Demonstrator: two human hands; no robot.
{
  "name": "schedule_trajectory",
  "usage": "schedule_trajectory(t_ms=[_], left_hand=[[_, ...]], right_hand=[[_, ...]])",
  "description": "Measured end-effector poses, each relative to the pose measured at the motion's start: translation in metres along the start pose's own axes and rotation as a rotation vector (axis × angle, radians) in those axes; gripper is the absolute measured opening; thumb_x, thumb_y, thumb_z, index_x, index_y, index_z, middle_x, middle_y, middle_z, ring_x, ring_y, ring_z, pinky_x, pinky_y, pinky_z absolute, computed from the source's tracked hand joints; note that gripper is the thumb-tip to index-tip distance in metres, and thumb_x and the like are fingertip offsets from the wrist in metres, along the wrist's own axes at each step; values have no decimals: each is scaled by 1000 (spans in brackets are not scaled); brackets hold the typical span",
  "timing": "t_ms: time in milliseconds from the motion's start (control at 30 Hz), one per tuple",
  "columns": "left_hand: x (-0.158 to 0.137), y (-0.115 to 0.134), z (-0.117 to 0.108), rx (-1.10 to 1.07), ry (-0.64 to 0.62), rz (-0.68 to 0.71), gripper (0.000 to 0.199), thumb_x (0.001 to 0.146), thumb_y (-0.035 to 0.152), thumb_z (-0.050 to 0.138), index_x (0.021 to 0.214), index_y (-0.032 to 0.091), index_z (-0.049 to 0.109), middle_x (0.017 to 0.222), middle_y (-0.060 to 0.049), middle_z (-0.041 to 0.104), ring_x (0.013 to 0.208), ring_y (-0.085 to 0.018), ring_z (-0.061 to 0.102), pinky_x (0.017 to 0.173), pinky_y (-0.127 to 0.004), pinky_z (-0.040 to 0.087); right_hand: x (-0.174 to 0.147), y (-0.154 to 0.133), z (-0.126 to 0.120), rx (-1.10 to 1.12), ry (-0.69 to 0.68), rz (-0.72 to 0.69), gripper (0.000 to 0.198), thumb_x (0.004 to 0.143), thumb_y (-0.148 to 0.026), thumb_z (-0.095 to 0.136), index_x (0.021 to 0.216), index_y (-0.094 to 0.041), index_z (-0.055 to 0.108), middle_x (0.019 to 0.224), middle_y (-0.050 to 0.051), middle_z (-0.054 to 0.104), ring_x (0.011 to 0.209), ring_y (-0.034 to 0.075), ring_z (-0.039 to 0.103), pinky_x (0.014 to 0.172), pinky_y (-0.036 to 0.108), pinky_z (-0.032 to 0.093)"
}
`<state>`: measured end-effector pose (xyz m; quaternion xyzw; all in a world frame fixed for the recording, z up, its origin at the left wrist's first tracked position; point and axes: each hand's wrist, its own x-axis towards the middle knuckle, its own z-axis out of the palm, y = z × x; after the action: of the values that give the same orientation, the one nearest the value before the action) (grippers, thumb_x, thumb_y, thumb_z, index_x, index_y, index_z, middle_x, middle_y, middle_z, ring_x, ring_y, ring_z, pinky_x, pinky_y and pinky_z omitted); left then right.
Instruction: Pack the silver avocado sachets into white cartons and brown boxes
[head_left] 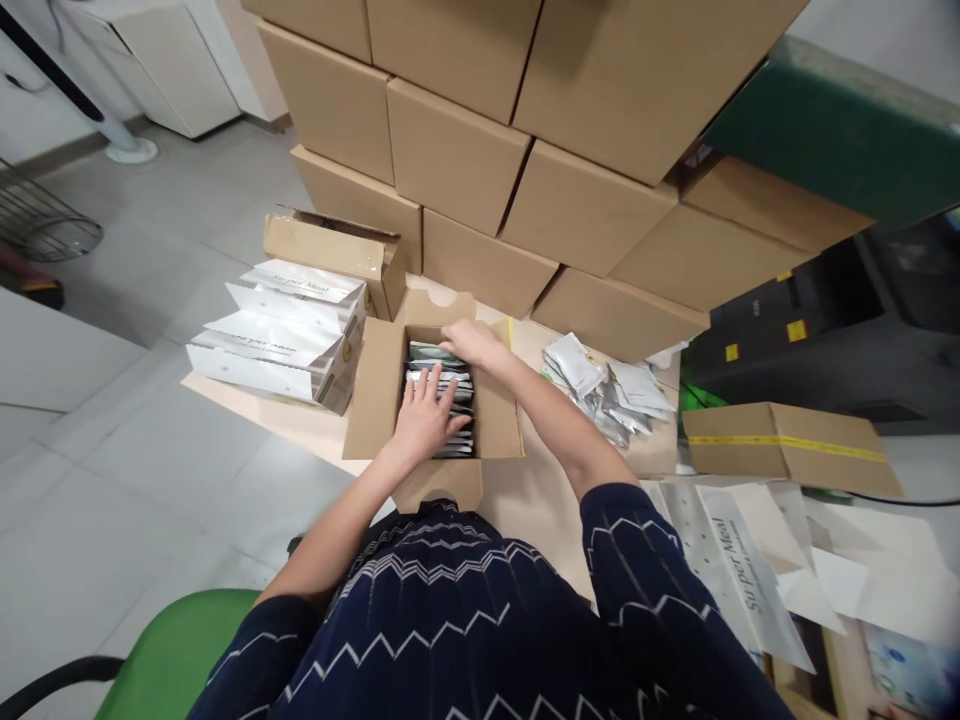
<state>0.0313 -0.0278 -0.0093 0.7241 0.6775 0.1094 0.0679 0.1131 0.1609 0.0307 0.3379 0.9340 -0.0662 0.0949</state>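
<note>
An open cardboard box [375, 390] stands on the table in front of me, its flaps folded outward. Packed upright in a row inside it are several flat sachets [454, 443]. My left hand [429, 415] lies over the sachets with its fingers spread, touching their top edges. At the far end of the box, my right hand [471, 343] reaches in over the rim beside a greenish sachet [426, 352]. Its fingertips are bent down and partly hidden, so I cannot make out whether they pinch anything.
Silver-white sachets [577, 365] lie in a loose pile to the right. White printed cartons [262, 350] stand at the left, by a smaller cardboard box [322, 245]. Stacked large cardboard boxes [457, 150] wall off the back. A green chair [180, 650] is at lower left.
</note>
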Motion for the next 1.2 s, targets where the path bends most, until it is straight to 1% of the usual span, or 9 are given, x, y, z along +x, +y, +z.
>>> schedule_trajectory(t_ms=[100, 233, 433, 567, 767, 900, 1000, 1100, 1200], left_hand=[[-37, 12, -10, -64, 59, 146, 53, 96, 48, 51, 137, 15, 57, 142, -21, 53, 131, -35, 49, 110, -49, 40], [-73, 21, 1, -72, -11, 270, 54, 89, 53, 61, 130, 18, 61, 117, -16, 63, 107, -30, 57, 92, -44, 48], [-69, 1, 26, -4, -38, 353, 33, 95, 36, 56, 125, 23, 65, 104, -12, 64, 99, -27, 57, 86, -43, 45], [-61, -34, 17, -29, 17, 344, 31, 97, 37, 51, 121, 29, 69, 112, -11, 67, 116, -30, 53, 101, -50, 39], [-67, -87, 4, -54, 80, 73, 39, 90, 24, 56, 124, 38, 68, 146, -4, 55, 145, -39, 29, 116, -68, 15], [-67, -97, 12, -378, 255, -82, 40, 92, 24, 48, 127, 31, 65, 141, -8, 58, 135, -29, 48, 114, -53, 35], [-65, -89, 22, -606, 529, -326, 37, 93, 36, 52, 125, 21, 63, 124, -12, 64, 117, -23, 59, 103, -41, 47], [-66, -81, 31, -689, 752, -576, 41, 88, 42, 61, 123, 21, 59, 124, -10, 59, 118, -21, 56, 104, -38, 43], [-70, -81, 36, -1056, 809, -764, 39, 85, 45, 63, 116, 23, 56, 113, -5, 62, 107, -16, 59, 98, -33, 45]], right_hand=[[-16, 22, -2, 0, 228, 141, 37, 99, -37, 51, 118, -10, 69, 124, 24, 66, 122, 33, 55, 101, 45, 43], [-25, 60, 19, 188, 122, 328, 33, 96, -40, 55, 105, -14, 71, 114, 17, 70, 107, 26, 61, 93, 36, 46], [-51, 94, 65, 427, 280, 534, 35, 91, -42, 49, 77, -15, 69, 89, 8, 73, 84, 20, 63, 77, 27, 46], [-91, 96, 100, 640, 481, 703, 36, 86, -46, 45, 73, -17, 63, 85, 10, 72, 83, 21, 62, 79, 30, 48], [-188, 45, 150, 1139, 614, 801, 41, 74, -61, 55, 84, -22, 59, 86, 9, 71, 82, 25, 67, 77, 38, 55], [-236, 10, 150, 1347, 464, 750, 42, 72, -63, 65, 90, -26, 59, 87, 7, 72, 82, 26, 70, 74, 39, 58], [-241, 6, 136, 1331, 463, 656, 46, 75, -60, 67, 106, -26, 59, 110, 9, 72, 100, 25, 70, 87, 39, 57], [-230, 13, 123, 1278, 485, 594, 59, 83, -59, 59, 130, -24, 54, 127, 12, 67, 116, 25, 65, 100, 42, 53], [-220, 21, 113, 1193, 505, 513, 71, 89, -56, 54, 150, -23, 40, 146, 13, 54, 135, 24, 51, 111, 43, 44]])
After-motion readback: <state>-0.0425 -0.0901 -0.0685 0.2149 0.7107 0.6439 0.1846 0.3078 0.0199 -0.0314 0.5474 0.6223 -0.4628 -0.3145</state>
